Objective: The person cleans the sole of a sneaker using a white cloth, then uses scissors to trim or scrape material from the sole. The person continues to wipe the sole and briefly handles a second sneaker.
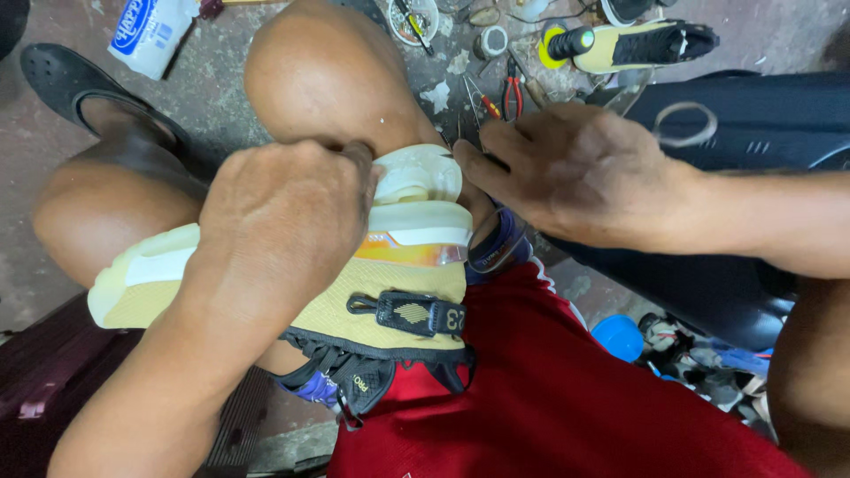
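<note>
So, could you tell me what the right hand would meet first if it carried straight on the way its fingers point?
Probably the pale sole of the yellow shoe; the right hand already nearly touches it.

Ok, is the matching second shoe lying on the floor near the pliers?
Yes, a second yellow shoe lies on the floor just right of the red-handled pliers.

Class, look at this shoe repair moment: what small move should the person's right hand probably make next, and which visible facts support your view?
Probably draw the right hand a little away from the heel. The left hand presses the yellow sneaker against the knee, and the right-hand fingers pinch right at the pale sole, as if working the seam there. What they pinch is too small to tell.
</note>
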